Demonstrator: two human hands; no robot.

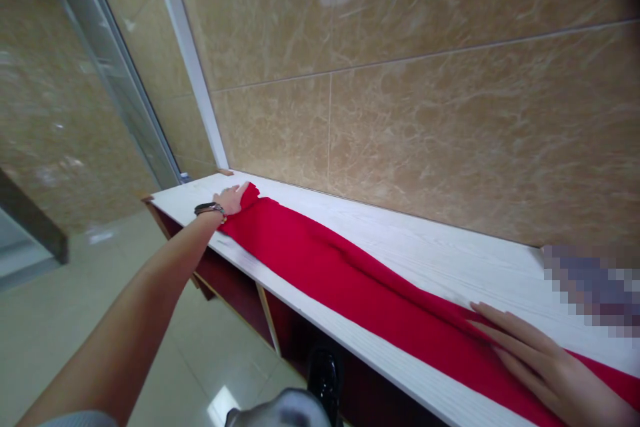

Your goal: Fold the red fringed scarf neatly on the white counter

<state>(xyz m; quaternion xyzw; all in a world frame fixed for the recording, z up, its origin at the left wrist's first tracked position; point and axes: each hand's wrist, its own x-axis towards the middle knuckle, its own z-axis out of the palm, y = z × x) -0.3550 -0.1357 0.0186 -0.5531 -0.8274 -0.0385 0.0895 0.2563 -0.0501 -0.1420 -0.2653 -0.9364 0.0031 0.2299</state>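
Observation:
A long strip of red cloth (320, 260) lies lengthwise along a white bench top (410, 253), with a fold running along its far side. At the cloth's far left end, my left hand (231, 200) is closed on the bunched edge, a dark bracelet on its wrist. My right hand (555, 360) rests flat on the cloth near the lower right, fingers stretched out. The cloth runs past the right border of the view.
A tiled marble wall (400, 113) rises directly behind the bench. Under its top are dark red open compartments (235, 277). A blurred-out patch (595, 287) sits at the right. A black shoe (324, 380) shows below, and a glass partition (120, 80) stands left.

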